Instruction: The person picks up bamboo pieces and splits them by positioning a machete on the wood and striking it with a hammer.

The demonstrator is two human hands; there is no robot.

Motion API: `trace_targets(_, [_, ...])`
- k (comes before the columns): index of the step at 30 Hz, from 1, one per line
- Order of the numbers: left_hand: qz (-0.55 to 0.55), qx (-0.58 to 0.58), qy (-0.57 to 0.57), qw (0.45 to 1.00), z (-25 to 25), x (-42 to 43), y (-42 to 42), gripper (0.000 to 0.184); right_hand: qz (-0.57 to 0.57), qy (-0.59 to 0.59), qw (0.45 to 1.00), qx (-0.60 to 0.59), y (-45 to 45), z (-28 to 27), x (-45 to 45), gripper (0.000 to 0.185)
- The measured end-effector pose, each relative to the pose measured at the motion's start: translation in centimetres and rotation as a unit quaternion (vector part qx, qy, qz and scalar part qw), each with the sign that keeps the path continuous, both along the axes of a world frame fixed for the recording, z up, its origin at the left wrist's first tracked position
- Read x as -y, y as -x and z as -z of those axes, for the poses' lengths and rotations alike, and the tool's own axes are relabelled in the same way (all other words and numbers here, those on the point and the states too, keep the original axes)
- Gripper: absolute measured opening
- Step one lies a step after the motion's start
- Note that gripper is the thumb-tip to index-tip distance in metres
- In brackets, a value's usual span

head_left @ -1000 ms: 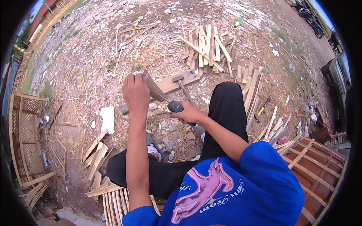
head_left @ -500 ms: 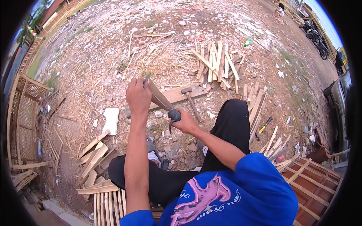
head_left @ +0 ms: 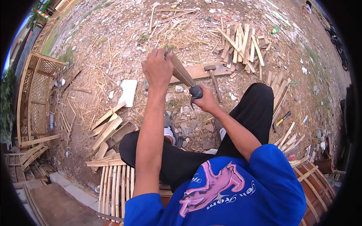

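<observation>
My right hand (head_left: 206, 99) is closed around the black handle of a long, flat, brownish-grey blade (head_left: 182, 75). A curved black hook hangs from the handle; any teeth are too small to make out. The blade slants up and left to my left hand (head_left: 158, 68), whose fingers curl over its far end and partly hide it. Just beyond the blade, a wooden plank (head_left: 201, 71) lies on the ground. A hammer (head_left: 215, 79) with a wooden handle rests with its head against the plank, to the right of my right hand.
Split wood strips (head_left: 245, 43) are heaped beyond the plank, and more pieces (head_left: 107, 130) lie by my left knee. A white slab (head_left: 128, 92) is at left. A yellow-and-black tool (head_left: 283, 118) lies at right. Lattice panels (head_left: 37, 100) stand far left; rubble covers the ground.
The whole view has swung, so the scene sits further right and higher in the picture. Both hands keep the same hold on the blade and its handle.
</observation>
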State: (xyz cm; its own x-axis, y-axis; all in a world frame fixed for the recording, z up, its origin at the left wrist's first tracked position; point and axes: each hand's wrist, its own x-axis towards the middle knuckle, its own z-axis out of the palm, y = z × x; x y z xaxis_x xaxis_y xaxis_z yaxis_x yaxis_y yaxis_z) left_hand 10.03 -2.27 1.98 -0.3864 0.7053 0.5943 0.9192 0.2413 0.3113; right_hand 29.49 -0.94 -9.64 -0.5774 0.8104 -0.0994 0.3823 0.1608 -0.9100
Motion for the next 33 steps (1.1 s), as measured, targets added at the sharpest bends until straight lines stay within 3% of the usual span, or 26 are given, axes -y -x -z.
trace_targets(3, [0.027, 0.036, -0.007, 0.999, 0.4, -0.1, 0.2, 0.024, -0.036, 0.016, 0.999, 0.015, -1.3, -0.3, -1.3, 0.054])
trace_targets(10, [0.063, 0.102, 0.064, 0.991, -1.3, 0.8, -0.6, 0.034, 0.04, -0.062, 0.997, -0.005, -1.6, 0.8, 1.3, 0.051])
trace_targets(13, [0.109, 0.266, 0.048, 0.957, -2.4, 1.6, -0.5, 0.044, 0.054, -0.079, 0.995, -0.03, -1.8, 1.3, 1.1, 0.041])
trace_targets(17, [0.225, 0.495, -0.049, 0.838, -4.3, 2.9, 0.1, 0.07, 0.047, -0.053, 0.996, -0.047, -2.3, 1.2, 1.1, 0.034])
trace_targets(18, [0.329, 0.592, -0.076, 0.731, -4.7, 3.3, 0.5, 0.081, 0.04, -0.043, 0.997, -0.047, -2.4, 1.4, 1.1, 0.033])
trace_targets(20, [0.504, 0.717, -0.132, 0.463, -5.4, 4.3, 1.2, 0.104, 0.034, -0.072, 0.996, -0.041, -2.4, 2.0, 1.2, 0.031])
trace_targets(23, [0.63, 0.707, -0.163, 0.276, -5.3, 4.4, 1.3, 0.134, 0.037, -0.062, 0.997, -0.038, -2.1, 1.6, 1.5, 0.029])
trace_targets(24, [0.654, 0.694, -0.162, 0.251, -5.7, 4.6, 1.3, 0.135, 0.04, -0.065, 0.996, -0.044, -2.1, 1.7, 1.5, 0.029])
trace_targets(33, [0.682, 0.669, -0.148, 0.255, -6.2, 4.8, 1.2, 0.139, 0.036, -0.038, 0.997, -0.056, -3.0, 3.2, 1.6, 0.022])
